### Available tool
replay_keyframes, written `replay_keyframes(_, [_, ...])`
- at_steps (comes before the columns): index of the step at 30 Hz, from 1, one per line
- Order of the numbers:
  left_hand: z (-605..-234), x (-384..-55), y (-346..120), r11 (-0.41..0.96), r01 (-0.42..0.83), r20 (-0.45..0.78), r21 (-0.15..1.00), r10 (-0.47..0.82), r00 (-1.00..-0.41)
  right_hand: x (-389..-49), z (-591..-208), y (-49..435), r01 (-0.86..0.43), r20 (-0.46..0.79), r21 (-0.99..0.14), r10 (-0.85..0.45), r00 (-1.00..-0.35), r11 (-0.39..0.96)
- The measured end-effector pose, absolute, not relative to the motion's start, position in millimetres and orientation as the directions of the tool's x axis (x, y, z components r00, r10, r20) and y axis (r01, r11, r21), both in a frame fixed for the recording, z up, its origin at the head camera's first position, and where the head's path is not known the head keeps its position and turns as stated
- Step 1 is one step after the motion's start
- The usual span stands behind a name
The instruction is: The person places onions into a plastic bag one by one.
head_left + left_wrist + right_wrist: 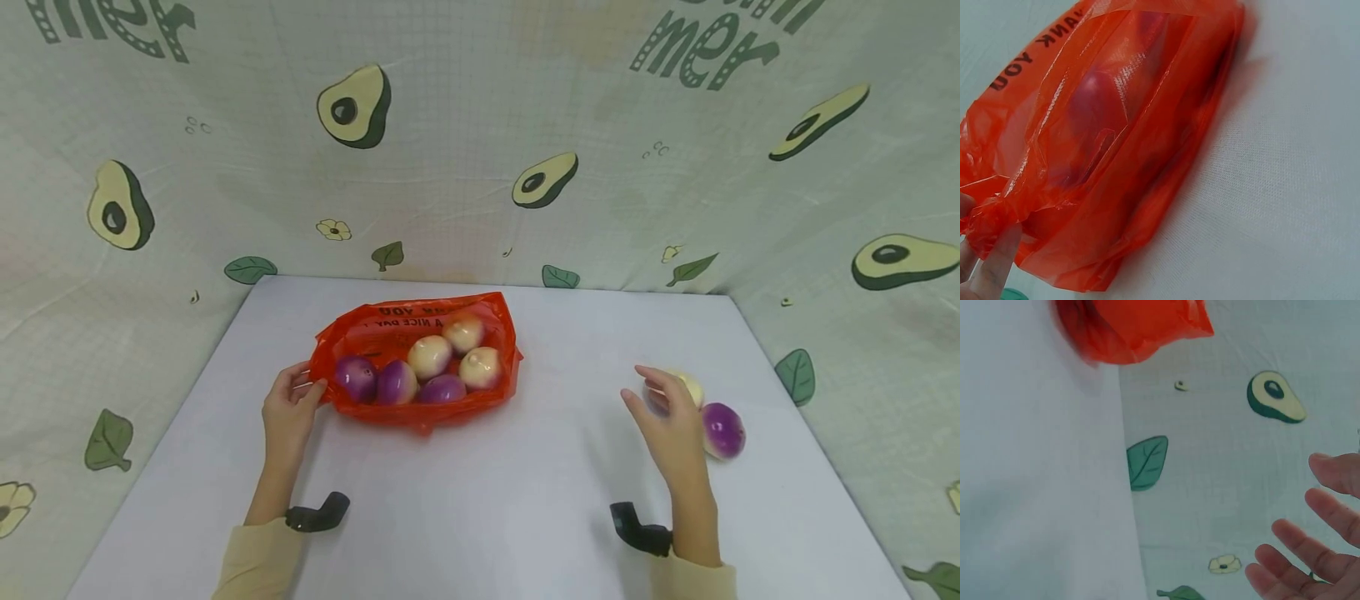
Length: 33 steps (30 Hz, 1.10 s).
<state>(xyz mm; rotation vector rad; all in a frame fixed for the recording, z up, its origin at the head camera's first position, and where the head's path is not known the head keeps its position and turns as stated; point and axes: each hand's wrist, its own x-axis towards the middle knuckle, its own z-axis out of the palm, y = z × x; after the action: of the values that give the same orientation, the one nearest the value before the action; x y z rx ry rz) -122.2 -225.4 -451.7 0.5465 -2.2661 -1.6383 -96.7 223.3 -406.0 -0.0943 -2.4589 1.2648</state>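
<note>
On the table's left half lies an open red plastic bag (420,412) with printed lettering. Inside it are three purple onions, one of them at the left end (356,377), and three pale onions, one at the right (480,367). My left hand (291,408) pinches the bag's left edge; in the left wrist view its fingers (999,259) hold bunched plastic. My right hand (670,421) is raised on the right side, fingers spread and holding nothing. Beside and partly behind it sit a pale onion (688,387) and a purple onion (723,431).
The white table (480,517) ends at a back edge against a cloth (450,167) printed with avocados and leaves. Its right edge runs past the loose onions. Black straps (318,513) are worn on both wrists.
</note>
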Motion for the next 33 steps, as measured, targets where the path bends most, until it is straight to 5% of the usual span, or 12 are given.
replay_keyframes(8, [-450,-122,-225,0.275,-0.160,-0.013,0.948,-0.470,-0.882,-90,-413,249,-0.126,0.384,-0.756,0.280,-0.880,0.642])
replay_keyframes(22, [-450,-122,-224,0.289,-0.163,-0.010,0.943,-0.468,-0.884,-76,-425,288,0.173,0.196,-0.730,0.444,-0.874,0.662])
replay_keyframes(33, [-449,-122,-225,0.298,-0.178,-0.016,0.938,-0.474,-0.881,-69,-435,312,0.285,0.064,-0.732,0.480,-0.875,0.618])
